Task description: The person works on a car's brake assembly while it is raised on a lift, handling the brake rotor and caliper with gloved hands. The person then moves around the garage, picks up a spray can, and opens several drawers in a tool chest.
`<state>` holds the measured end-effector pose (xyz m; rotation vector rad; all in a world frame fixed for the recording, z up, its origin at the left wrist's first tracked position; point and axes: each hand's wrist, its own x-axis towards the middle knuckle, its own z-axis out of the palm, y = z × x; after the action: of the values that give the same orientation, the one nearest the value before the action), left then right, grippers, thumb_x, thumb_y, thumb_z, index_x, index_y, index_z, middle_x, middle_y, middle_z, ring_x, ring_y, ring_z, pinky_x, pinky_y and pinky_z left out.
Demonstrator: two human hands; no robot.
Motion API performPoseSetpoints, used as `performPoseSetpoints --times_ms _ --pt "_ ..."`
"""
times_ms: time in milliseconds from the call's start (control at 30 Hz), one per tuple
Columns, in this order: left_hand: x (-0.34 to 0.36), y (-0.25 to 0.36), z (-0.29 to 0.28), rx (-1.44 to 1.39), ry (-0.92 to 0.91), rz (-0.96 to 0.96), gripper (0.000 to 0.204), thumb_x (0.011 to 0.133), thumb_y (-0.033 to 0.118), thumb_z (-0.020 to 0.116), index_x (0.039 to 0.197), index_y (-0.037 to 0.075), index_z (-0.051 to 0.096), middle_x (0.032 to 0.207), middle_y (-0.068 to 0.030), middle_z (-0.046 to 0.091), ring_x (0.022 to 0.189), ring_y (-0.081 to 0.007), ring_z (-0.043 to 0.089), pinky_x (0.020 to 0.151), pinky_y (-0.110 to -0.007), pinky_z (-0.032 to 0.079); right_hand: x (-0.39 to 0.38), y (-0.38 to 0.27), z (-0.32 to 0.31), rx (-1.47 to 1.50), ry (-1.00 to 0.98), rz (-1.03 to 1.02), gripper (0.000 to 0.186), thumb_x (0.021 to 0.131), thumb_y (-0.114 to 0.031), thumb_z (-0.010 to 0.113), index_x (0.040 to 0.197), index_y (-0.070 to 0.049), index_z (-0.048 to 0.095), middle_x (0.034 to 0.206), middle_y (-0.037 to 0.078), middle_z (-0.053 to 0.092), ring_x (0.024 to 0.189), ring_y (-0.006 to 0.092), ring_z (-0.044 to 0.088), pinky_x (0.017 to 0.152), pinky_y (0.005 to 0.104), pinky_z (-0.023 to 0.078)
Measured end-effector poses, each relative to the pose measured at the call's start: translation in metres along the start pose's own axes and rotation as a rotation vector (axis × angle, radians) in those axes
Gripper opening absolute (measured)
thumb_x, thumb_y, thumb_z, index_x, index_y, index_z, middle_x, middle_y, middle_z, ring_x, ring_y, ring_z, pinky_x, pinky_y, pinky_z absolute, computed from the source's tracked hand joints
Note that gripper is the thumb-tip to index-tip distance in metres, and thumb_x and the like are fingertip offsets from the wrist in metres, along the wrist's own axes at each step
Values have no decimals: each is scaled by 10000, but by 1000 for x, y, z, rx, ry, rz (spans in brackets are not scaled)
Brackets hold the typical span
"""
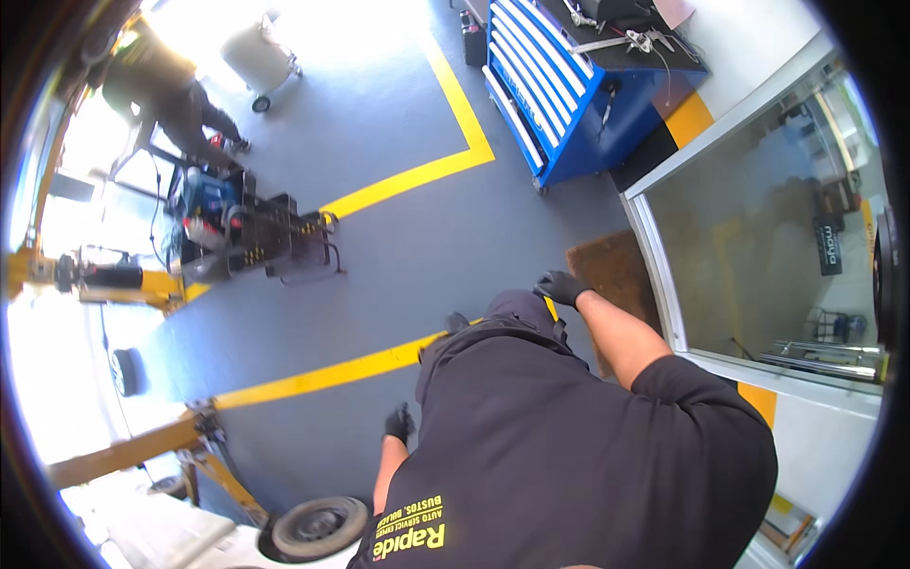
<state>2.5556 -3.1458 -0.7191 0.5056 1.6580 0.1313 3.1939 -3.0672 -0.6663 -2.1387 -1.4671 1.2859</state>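
Note:
My left hand (399,424), in a black glove, hangs low beside my left side. Its fingers look loosely apart, with no object visible in them. On the other side my right hand (562,288), gloved in black too, is held out by my right hip with its fingers loosely bent; I see nothing in it. My black shirt (588,436) fills the lower middle and hides most of my legs. A dark shoe tip (457,322) shows by the yellow floor line (332,377). Neither hand touches a tool or a part.
A blue tool cabinet (559,104) stands ahead right with tools on top. Right of me are a brown mat (616,284) and a glass-paned door (758,228). A black equipment cart (256,232), a person (175,95), yellow lift parts (123,455) and a wheel (320,528) are left.

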Motion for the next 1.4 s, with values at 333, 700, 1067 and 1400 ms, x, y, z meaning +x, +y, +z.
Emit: performPoseSetpoints --times_ms 333,700,1067,1400 --pt "190 651 -37 58 192 481 87 1043 214 634 1103 152 644 876 46 600 741 -100 581 558 -278 454 197 -54 -151 302 403 143 382 988 -356 699 1204 -42 712 1076 168 755 1013 308 723 915 422 558" --pt "234 928 341 948 -579 759 504 1012 436 687 1267 2 712 1262 -156 748 1178 -286 689 990 -359 519 378 -254 -549 -613 1203 -188 541 917 -339 744 1387 -105 615 1442 182 567 1325 357 554 1091 490 463" --pt "359 1092 605 871 -953 422 445 951 422 740 1134 16 734 901 -47 690 824 -164 623 756 -335 505 457 -213 -599 -844 708 158 607 911 -239 668 1512 -246 582 1651 103 408 1531 325 362 1256 508 325" --pt "245 1127 752 136 -901 376 357 1009 148 634 1327 62 498 1273 -91 582 1163 -209 554 1028 -395 465 453 -205 -608 -975 700 74 493 887 -290 700 1376 -235 667 1572 85 510 1464 316 455 1219 523 405"
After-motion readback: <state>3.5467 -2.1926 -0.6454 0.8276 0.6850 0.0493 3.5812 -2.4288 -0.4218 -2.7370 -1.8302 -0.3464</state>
